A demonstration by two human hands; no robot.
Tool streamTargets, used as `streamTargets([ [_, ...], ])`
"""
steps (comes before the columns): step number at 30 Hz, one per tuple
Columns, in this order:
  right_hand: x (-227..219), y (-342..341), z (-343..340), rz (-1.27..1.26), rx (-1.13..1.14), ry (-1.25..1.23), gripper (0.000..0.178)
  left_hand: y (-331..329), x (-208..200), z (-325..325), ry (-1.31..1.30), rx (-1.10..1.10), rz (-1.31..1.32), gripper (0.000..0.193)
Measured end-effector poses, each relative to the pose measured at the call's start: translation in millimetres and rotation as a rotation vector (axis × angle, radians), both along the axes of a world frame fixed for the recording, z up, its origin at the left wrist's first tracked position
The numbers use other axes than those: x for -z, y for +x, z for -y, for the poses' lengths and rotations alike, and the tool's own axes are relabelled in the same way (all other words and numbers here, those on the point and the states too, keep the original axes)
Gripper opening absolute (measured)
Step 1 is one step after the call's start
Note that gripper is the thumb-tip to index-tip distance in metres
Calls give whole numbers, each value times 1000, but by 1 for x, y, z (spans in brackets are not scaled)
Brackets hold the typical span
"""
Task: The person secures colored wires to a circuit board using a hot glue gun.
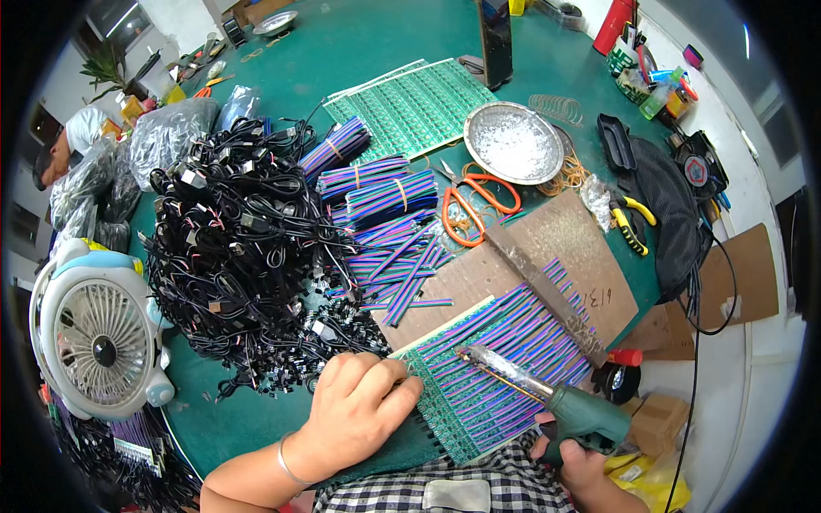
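Note:
My right hand [580, 464] grips the dark green handle of a soldering gun [592, 419]. Its metal barrel points up and left, with the tip over a green circuit board panel [440, 389]. Rows of striped flat wires [505, 342] run right from this panel across a brown board [462, 286]. A flat metal bar [547, 295] lies across the wires. At the panel's left edge is my left hand [359, 409], fingers curled together; whatever they pinch is hidden. Small dark connectors [434, 432] line that edge below the fingers.
A large heap of black cables [244, 231] lies left, beside a small fan [98, 342]. Bundled striped wires [389, 198], orange-handled scissors [466, 205], a metal bowl [513, 144] and more green panels [410, 103] lie beyond. Yellow-handled pliers [631, 224] are at right.

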State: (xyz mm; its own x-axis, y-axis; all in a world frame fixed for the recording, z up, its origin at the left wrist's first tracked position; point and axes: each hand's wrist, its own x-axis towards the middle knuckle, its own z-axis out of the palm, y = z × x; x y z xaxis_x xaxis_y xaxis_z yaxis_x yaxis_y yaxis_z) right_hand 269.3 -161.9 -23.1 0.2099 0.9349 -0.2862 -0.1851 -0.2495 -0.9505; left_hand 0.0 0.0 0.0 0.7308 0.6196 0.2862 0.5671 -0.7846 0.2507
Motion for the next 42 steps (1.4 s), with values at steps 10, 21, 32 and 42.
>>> streamTargets([
  [10,10,0,7,-44,-28,-14,64,3,15,5,60,-86,3,21],
  [21,1,0,2,-9,-89,-51,55,4,20,6,83,-115,52,28],
  [32,2,-2,3,67,-204,-19,33,5,23,6,91,-106,53,26],
  [42,5,-1,3,92,-207,-32,30,6,24,6,43,-127,55,26],
])
